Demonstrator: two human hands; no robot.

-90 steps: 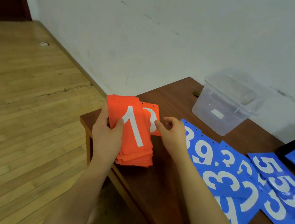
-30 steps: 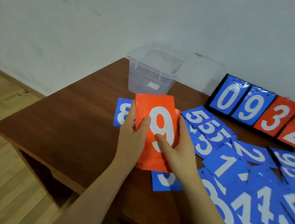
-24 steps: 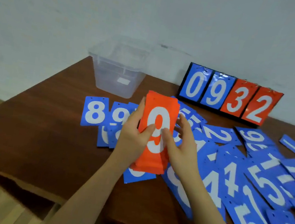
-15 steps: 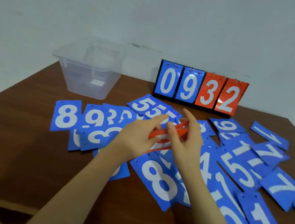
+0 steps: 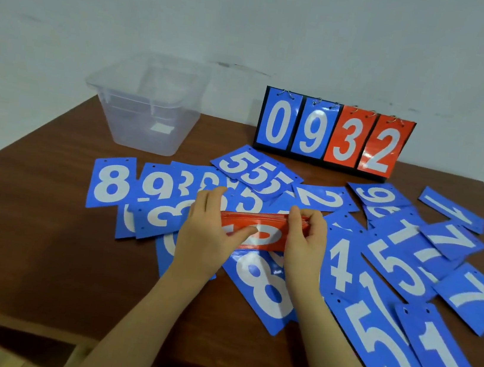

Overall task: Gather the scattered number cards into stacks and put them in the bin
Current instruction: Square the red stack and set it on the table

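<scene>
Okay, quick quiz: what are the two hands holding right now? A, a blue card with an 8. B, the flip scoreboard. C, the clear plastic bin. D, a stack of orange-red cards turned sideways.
D: the left hand and right hand grip the ends of the orange-red card stack, held sideways above the blue cards.

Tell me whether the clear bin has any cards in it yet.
Empty, as far as shows: the clear bin holds no cards; only a white label shows. The orange stack is in both hands.

orange stack (image 5: 265,231) turned sideways from upright, hands (image 5: 207,234) lowered over blue cards (image 5: 266,286)
</scene>
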